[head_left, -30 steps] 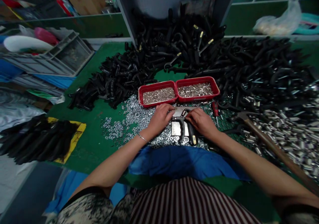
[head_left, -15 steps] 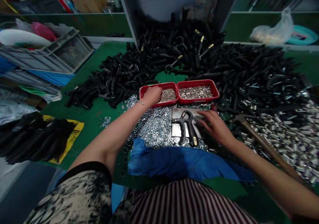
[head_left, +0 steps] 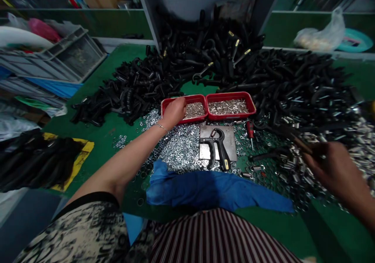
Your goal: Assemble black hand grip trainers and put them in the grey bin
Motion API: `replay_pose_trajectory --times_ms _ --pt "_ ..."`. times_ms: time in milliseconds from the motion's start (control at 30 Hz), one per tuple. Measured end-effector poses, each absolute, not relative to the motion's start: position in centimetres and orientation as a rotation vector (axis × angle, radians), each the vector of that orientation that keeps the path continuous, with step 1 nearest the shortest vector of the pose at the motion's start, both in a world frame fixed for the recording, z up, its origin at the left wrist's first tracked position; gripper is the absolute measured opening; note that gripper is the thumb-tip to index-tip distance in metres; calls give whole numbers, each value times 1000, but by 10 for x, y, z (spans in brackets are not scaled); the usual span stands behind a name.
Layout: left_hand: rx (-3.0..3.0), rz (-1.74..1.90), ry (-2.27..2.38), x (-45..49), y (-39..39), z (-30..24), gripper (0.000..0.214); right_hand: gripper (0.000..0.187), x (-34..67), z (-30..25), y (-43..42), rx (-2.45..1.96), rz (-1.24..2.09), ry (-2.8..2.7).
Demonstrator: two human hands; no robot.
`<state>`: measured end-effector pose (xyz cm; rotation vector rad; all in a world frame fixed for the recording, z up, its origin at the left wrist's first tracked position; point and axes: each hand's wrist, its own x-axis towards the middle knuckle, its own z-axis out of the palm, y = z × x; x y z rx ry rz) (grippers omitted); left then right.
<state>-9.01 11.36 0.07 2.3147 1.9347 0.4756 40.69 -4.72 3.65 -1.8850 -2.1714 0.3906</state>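
My left hand (head_left: 175,111) reaches into the left red tray (head_left: 195,119), which holds small metal pieces. Its fingers are bent down and closed, and whatever they pinch is hidden. On the right, my right hand (head_left: 332,167) is wrapped round the wooden handle of a hammer (head_left: 301,143); the hammer's head is dim among black parts. Between the hands a black hand gripper (head_left: 221,150), with a spring near its top, lies on a square metal plate (head_left: 232,142). A red-handled screwdriver (head_left: 250,130) lies right of the plate.
The right red tray (head_left: 230,117) holds small metal pins. Loose nuts or washers (head_left: 178,150) spread left of the plate. Black handles (head_left: 131,85) are heaped behind, metal springs (head_left: 359,161) at the right. A blue cloth (head_left: 216,191) lies along the front.
My right hand has moved right, away from beside the metal plate, and has taken hold of the hammer's handle. The screwdriver is now uncovered. My left hand stays in the left tray.
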Motion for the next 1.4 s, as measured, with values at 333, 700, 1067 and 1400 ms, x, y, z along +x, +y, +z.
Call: replay_pose_trajectory --times_ms 333,700,1067,1400 --pt "2215 1098 1760 -92 99 4 11 39 252 60 -49 -1580 811 -2214" --pt "1742 1169 1362 -60 43 15 7 42 255 33 -38 -1657 898 -2146" --pt "2090 713 1321 11 54 -16 14 43 262 20 -49 -1483 1582 -1103" --pt "2275 568 1413 20 55 -19 17 38 266 1 -53 -1408 1640 -1043"
